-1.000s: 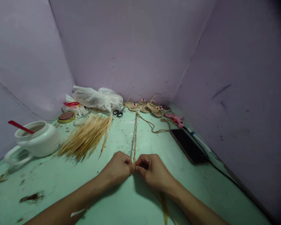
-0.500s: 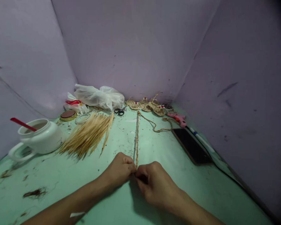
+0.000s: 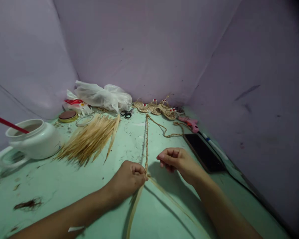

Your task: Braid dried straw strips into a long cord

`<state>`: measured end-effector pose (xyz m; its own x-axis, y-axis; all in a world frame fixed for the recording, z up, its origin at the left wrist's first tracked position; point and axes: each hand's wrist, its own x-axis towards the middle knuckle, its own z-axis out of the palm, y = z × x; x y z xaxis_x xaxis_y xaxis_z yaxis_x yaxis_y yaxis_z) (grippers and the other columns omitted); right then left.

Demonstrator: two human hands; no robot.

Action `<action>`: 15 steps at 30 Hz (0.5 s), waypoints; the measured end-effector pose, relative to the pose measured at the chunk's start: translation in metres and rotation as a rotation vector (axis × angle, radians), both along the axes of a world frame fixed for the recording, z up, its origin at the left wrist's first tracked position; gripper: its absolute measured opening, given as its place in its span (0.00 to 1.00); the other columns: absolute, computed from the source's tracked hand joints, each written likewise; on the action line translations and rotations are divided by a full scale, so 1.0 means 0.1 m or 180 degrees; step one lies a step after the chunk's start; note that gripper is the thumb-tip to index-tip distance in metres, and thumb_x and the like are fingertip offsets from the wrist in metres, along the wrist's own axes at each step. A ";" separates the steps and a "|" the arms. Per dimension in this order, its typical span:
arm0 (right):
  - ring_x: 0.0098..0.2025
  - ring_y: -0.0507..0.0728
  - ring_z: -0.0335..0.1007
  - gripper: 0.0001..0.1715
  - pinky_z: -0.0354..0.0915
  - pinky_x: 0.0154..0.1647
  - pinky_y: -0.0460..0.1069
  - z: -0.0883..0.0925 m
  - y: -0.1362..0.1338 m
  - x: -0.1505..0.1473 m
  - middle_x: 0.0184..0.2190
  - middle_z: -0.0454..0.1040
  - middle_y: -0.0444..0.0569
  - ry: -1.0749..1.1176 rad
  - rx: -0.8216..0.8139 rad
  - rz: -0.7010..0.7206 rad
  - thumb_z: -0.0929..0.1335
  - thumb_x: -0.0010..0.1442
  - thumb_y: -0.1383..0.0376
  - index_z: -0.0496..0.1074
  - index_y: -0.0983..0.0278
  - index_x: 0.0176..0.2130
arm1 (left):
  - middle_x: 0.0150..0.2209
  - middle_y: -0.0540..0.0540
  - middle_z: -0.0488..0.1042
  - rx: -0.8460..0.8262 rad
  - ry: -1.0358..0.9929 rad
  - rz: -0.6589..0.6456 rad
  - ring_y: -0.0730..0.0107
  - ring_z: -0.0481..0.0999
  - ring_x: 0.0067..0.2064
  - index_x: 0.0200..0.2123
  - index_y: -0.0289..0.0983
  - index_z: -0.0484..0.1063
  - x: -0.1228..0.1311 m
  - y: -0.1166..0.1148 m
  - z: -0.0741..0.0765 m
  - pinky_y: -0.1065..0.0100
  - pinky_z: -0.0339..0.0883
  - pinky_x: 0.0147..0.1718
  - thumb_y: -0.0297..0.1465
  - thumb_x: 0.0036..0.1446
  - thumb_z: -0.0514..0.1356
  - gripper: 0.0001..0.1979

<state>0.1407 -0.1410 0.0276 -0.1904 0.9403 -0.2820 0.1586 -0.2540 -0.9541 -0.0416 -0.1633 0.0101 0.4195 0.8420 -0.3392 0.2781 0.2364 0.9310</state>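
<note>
My left hand (image 3: 131, 179) is closed, pinching the near end of a thin braided straw cord (image 3: 147, 142). The cord runs straight away from me across the table, then bends back to the right. From the pinch, one loose pale straw strand (image 3: 134, 212) hangs towards me and another strand (image 3: 171, 202) slants down to the right. My right hand (image 3: 180, 162) is raised to the right of the cord, apart from it. Its fingers are curled with the thumb close to the index finger, and nothing shows between them.
Left lie a fanned straw bundle (image 3: 89, 142), a white pot (image 3: 40, 142) with a red handle sticking out, and a round lidded tin (image 3: 67, 116). Behind are a plastic bag (image 3: 104, 98), scissors (image 3: 126, 114) and woven straw pieces (image 3: 154, 108). Right: pink glue gun (image 3: 191, 122), dark phone (image 3: 203, 152).
My right hand has come away from the cord's end and moved up and right. My left hand stays pinched there, and the two loose strands now show. The view has shifted slightly.
</note>
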 end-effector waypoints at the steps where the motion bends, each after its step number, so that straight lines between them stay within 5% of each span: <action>1: 0.14 0.44 0.56 0.14 0.51 0.15 0.41 -0.02 0.02 0.00 0.17 0.67 0.42 0.0058 -0.0063 -0.0055 0.68 0.43 0.59 0.67 0.68 0.22 | 0.14 0.56 0.51 0.0183 0.0028 -0.0061 0.82 0.48 0.18 0.16 0.35 0.58 -0.01 -0.01 0.00 0.74 0.42 0.17 0.30 0.43 0.52 0.08; 8: 0.17 0.44 0.59 0.12 0.56 0.17 0.41 0.12 0.52 0.10 0.21 0.70 0.45 -0.0267 -0.0166 -0.0654 0.69 0.43 0.61 0.68 0.68 0.23 | 0.15 0.54 0.49 0.1864 0.0329 -0.0724 0.83 0.51 0.19 0.14 0.35 0.47 -0.02 0.16 0.02 0.75 0.45 0.19 0.22 0.41 0.49 0.11; 11: 0.19 0.46 0.61 0.07 0.60 0.20 0.43 0.21 1.08 0.11 0.22 0.71 0.47 -0.0594 0.0050 -0.0967 0.69 0.42 0.66 0.68 0.67 0.24 | 0.13 0.55 0.50 0.1743 0.0161 -0.0972 0.84 0.51 0.17 0.13 0.35 0.49 -0.01 0.27 -0.07 0.75 0.43 0.17 0.21 0.39 0.50 0.11; 15: 0.20 0.49 0.62 0.05 0.60 0.22 0.45 0.08 1.93 0.03 0.19 0.69 0.47 -0.1499 0.0505 -0.1071 0.67 0.41 0.69 0.69 0.68 0.24 | 0.15 0.52 0.61 0.1182 -0.0155 -0.1338 0.79 0.59 0.19 0.16 0.36 0.62 -0.06 0.35 -0.25 0.75 0.50 0.17 0.27 0.45 0.55 0.09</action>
<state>0.1436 0.0522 0.0360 0.2363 0.9648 -0.1149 0.5091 -0.2237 -0.8311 -0.0474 -0.1282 -0.0152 0.7524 0.6582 -0.0238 0.2324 -0.2315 0.9447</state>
